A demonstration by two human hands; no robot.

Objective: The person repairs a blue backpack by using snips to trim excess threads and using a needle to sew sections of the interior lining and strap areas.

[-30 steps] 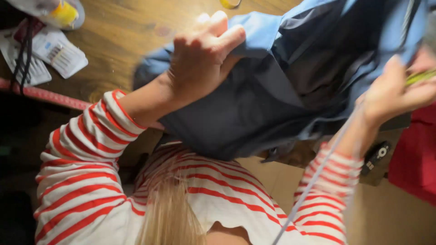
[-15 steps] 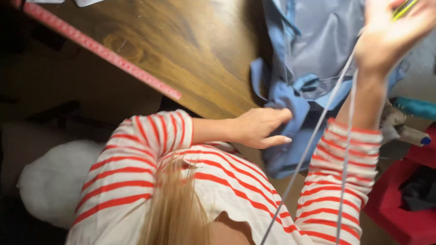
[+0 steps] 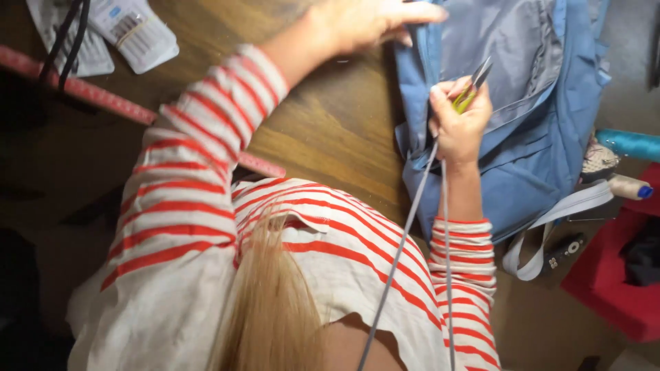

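On the wooden table: red measuring tape, needle packets at the far corner, thread spools beside the blue bag. Left hand — fingers spread flat, touching the bag's edge. Right hand — closed around yellow-handled scissors over the bag, grey cord trailing down from it.

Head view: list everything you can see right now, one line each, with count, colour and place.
Blue bag: one, blue, on table at right.
Tweezers: one, yellow-handled metal, in right hand.
Cord: one, grey, two strands hanging from right hand.
Measuring tape: one, red, across table at left.
Needle packets: two, white, top left.
Thread spools: two, teal and cream, right edge.
Table: one, brown wood.
Left hand: touching the bag's top edge.
Right hand: grip shut on tweezers.
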